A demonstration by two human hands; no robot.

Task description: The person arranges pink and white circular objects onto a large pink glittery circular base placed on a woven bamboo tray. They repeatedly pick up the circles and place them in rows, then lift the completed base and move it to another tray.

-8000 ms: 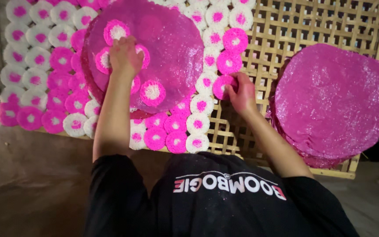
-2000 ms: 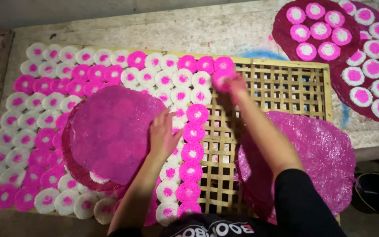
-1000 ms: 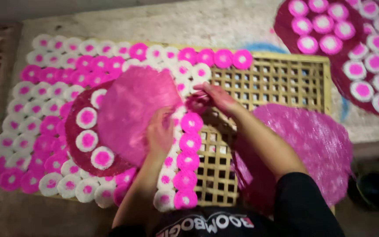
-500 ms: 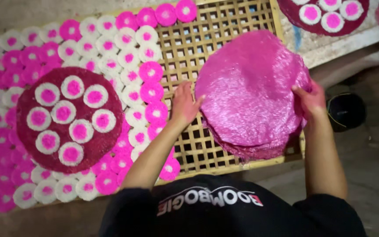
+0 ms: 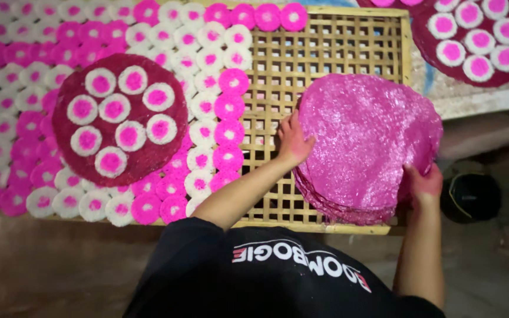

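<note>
A thick stack of round pink mesh mats [image 5: 366, 141] lies on the right part of a bamboo lattice rack [image 5: 331, 53]. My left hand [image 5: 293, 138] grips the stack's left edge. My right hand [image 5: 424, 184] holds its lower right edge, with the fingers under the mats. To the left, one dark pink mat [image 5: 119, 121] carrying several white-and-pink round cakes rests on top of rows of the same small cakes [image 5: 207, 112] spread over the rack.
Another dark pink mat loaded with cakes [image 5: 472, 41] lies on the surface at the top right. A dark round object [image 5: 471, 197] sits on the floor beside the rack's right corner. Grey floor runs along the near edge.
Over the last second both hands left the cake-covered mat and took hold of the pink mat stack on the right. The view shifted right and closer.
</note>
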